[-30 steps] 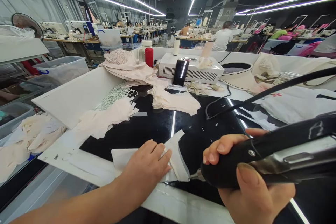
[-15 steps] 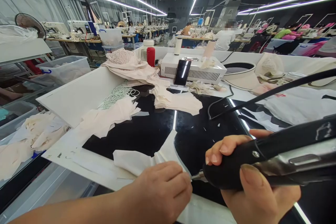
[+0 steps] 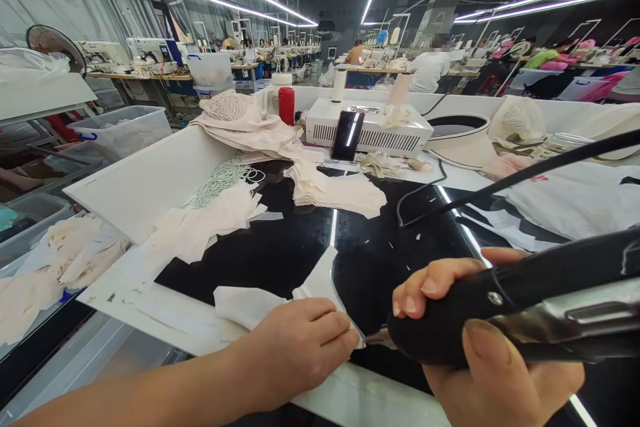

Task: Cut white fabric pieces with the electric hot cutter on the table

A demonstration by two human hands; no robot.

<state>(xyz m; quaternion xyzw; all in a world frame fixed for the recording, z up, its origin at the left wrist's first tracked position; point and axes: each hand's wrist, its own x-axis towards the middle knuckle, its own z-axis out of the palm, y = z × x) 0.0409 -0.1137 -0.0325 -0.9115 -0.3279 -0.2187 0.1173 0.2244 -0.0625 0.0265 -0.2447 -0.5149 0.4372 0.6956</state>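
Head view, left hand (image 3: 306, 345) holding partly hidden cloth (image 3: 319, 278), right hand (image 3: 505, 377) gripping cropped tool (image 3: 530, 297)

Back of desk (image 3: 280, 243): white metal box with slotted vents (image 3: 387, 140), black glossy phone (image 3: 347, 137) leaning on its front, white cylindrical spool (image 3: 339, 85) upright on top. Red cylindrical bottle (image 3: 286, 107) left of box, cream ring-shaped visor (image 3: 465, 150) right. Pale green tangle of thin loops (image 3: 223, 183) at left side. Off desk, left: clear plastic bin with blue handle (image 3: 125, 137), round caged fan (image 3: 54, 47) behind. Far back: person in white top (image 3: 429, 73).
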